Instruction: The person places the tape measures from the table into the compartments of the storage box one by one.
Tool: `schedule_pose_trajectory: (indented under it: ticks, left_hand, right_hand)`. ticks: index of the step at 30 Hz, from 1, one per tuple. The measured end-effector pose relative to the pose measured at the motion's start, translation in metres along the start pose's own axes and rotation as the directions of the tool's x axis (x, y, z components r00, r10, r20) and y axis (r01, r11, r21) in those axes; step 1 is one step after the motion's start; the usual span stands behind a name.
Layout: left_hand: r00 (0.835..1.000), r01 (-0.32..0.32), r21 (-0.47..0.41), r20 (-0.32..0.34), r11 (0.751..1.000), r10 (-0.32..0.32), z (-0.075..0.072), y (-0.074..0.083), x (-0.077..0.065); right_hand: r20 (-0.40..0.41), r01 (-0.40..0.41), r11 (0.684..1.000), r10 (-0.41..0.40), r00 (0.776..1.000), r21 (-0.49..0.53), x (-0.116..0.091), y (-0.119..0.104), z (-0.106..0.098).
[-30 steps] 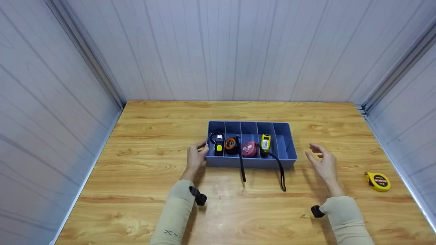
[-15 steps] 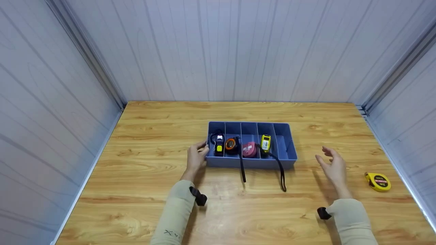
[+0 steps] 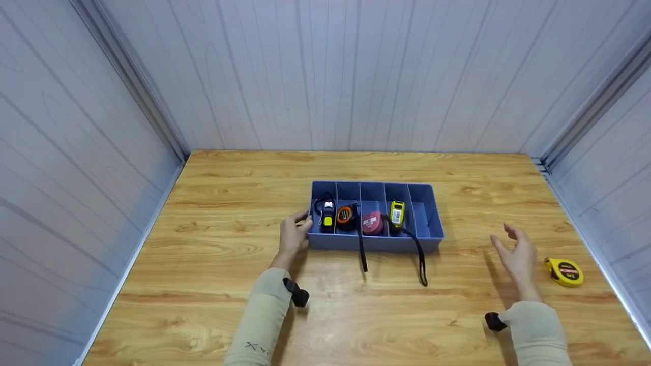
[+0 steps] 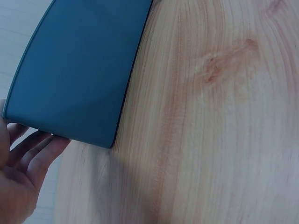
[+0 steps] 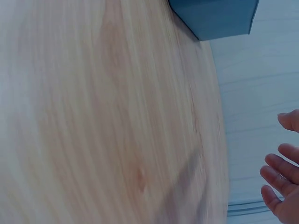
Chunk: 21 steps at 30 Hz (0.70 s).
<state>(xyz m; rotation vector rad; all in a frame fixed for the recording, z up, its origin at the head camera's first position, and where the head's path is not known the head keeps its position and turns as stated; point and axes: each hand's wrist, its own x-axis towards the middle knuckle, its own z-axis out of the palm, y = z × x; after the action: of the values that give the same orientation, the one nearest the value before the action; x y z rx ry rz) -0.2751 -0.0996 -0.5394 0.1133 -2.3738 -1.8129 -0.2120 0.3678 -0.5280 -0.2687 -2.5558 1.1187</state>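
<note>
My left hand (image 3: 292, 234) holds the left end of a blue divided box (image 3: 376, 244), its thumb at the rim and fingers against the end wall (image 4: 70, 135). Inside the box, from left to right, lie a black tape measure with a yellow button (image 3: 328, 216), an orange and black tape measure (image 3: 347, 215), a dark pink tape measure (image 3: 372, 222) and a yellow tape measure (image 3: 396, 213). The rightmost compartment shows bare walls. Fingers spread and nothing in them, my right hand (image 3: 519, 254) hovers over the table, just left of another yellow tape measure (image 3: 567, 272).
Two black wrist straps, one short (image 3: 362, 254) and one looped (image 3: 421, 264), hang over the box's front wall onto the wooden table (image 3: 376, 315). White panelled walls (image 3: 325, 76) enclose the table at the back and both sides.
My right hand has moved steadily right, away from the box and closer to the yellow tape measure on the table. The left hand and the box stay in place.
</note>
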Motion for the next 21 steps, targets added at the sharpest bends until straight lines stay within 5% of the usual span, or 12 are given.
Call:
schedule_pose_trajectory:
  ticks: [11, 21]
  left_hand:
    - [1.0, 0.014, -0.011, 0.008, 1.0, -0.014, 0.0, 0.001, 0.0]
    - [1.0, 0.027, -0.039, 0.003, 0.999, -0.027, 0.001, -0.003, 0.001]
  right_hand:
    - [0.021, -0.101, 0.995, 0.102, 0.995, -0.02, 0.0, 0.011, -0.015]
    - [-0.061, -0.155, 0.988, 0.154, 0.986, -0.01, -0.003, 0.024, -0.028]
